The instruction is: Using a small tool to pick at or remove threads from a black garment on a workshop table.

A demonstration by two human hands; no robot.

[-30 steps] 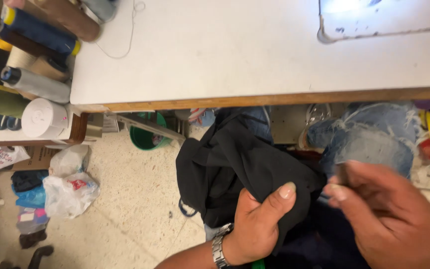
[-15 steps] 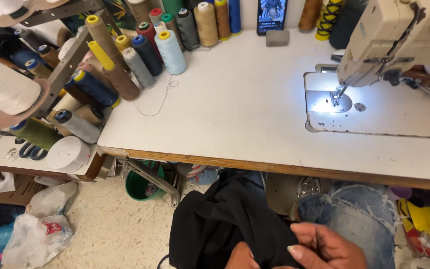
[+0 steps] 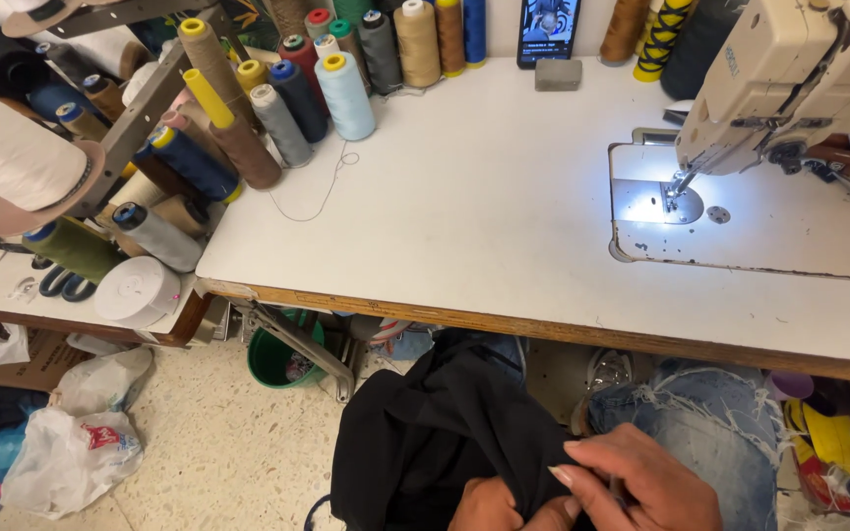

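Black cloth (image 3: 445, 442) sits in my lap below the front edge of the white surface (image 3: 484, 197), bunched, its length running up and left from my hands. My left hand (image 3: 494, 506) pinches a fold, fingers closed on it. My right hand (image 3: 641, 482) presses beside it, fingers curled on something thin I can't identify. Both hands are cut off by the frame's bottom edge. The sewing machine (image 3: 789, 79) stands well apart.
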